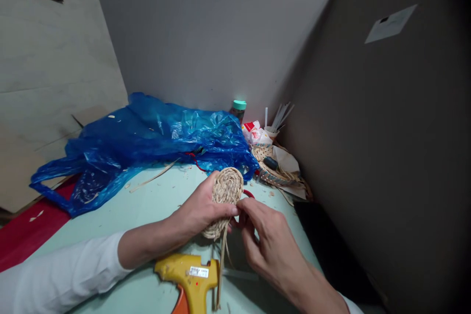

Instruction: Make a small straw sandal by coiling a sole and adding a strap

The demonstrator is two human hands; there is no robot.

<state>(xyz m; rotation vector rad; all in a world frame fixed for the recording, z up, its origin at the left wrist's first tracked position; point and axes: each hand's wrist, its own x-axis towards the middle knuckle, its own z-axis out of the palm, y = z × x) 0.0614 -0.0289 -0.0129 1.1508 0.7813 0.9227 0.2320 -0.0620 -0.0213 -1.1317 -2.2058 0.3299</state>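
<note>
My left hand (200, 208) is closed around a coiled oval mat of woven straw (226, 189), held on edge above the pale green table (154, 206). My right hand (265, 240) pinches the mat's right rim with thumb and fingertips. A loose straw strand (222, 265) hangs from the mat down past a yellow glue gun (189, 274), which lies on the table below my hands.
A crumpled blue plastic bag (147, 140) covers the table's back left. At the back right corner lie woven straw pieces (274, 169), a green-capped bottle (238, 109), a cup of sticks (274, 127) and a red-and-white packet (255, 133). A dark wall (386, 132) stands close on the right.
</note>
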